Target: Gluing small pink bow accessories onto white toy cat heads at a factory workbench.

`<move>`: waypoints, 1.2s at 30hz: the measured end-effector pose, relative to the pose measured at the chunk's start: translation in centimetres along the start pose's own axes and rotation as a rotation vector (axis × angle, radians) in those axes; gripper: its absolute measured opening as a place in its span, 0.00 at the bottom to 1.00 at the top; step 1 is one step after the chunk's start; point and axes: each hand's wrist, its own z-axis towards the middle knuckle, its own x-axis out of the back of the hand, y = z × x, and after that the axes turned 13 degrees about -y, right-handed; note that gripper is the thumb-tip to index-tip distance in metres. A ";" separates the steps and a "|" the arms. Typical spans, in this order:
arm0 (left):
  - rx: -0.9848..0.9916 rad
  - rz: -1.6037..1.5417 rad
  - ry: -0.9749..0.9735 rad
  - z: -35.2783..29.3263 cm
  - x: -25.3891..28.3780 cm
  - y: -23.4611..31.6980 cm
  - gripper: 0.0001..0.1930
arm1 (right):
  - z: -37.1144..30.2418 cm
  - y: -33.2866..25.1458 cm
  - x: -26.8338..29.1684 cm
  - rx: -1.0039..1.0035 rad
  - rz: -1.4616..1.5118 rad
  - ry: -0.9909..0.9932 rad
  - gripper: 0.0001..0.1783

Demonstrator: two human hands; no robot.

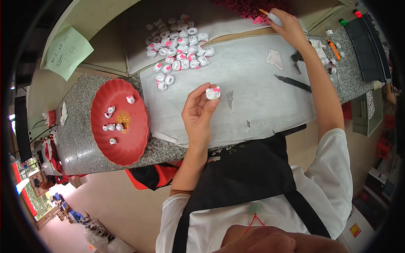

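Between the thumb and fingers of my left hand (pixel 197 111) is a small white figurine head (pixel 212 93) with a pink bow, held up over the paper-covered bench. At the far right, my right hand (pixel 291 29) is closed around a white squeeze bottle (pixel 275 19) with a thin orange tip. That tip points at a heap of small pink pieces (pixel 259 17) at the back of the bench. A cluster of similar white heads (pixel 182 47), several with pink bows, lies beyond my left hand.
White paper (pixel 249 67) covers the bench. A red scalloped tray (pixel 101 139) holding several white heads stands at left. On the right lie a dark blade-like tool (pixel 292 82), a folded tissue (pixel 275 60) and an orange cutter (pixel 333 49), beside a black device (pixel 368 46).
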 end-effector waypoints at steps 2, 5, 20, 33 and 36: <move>0.035 -0.126 -0.031 -0.1 0.1 0.1 0.18 | -1.3 -3.6 0.8 -0.048 0.225 -0.006 0.08; 0.067 -0.241 -0.091 0.0 0.2 0.2 0.18 | -4.7 -9.0 0.5 -0.094 0.844 -0.097 0.05; -0.056 -0.124 -0.218 -0.6 -0.2 -0.2 0.18 | -9.6 -16.9 -3.7 -0.340 1.571 -0.108 0.05; -0.099 0.218 -0.118 -0.7 -0.1 -0.3 0.16 | -10.3 -16.6 -1.3 -0.258 1.448 -0.114 0.04; -0.152 0.299 -0.129 -0.5 -0.5 -0.4 0.16 | -10.1 -17.3 -0.9 -0.162 1.315 -0.197 0.04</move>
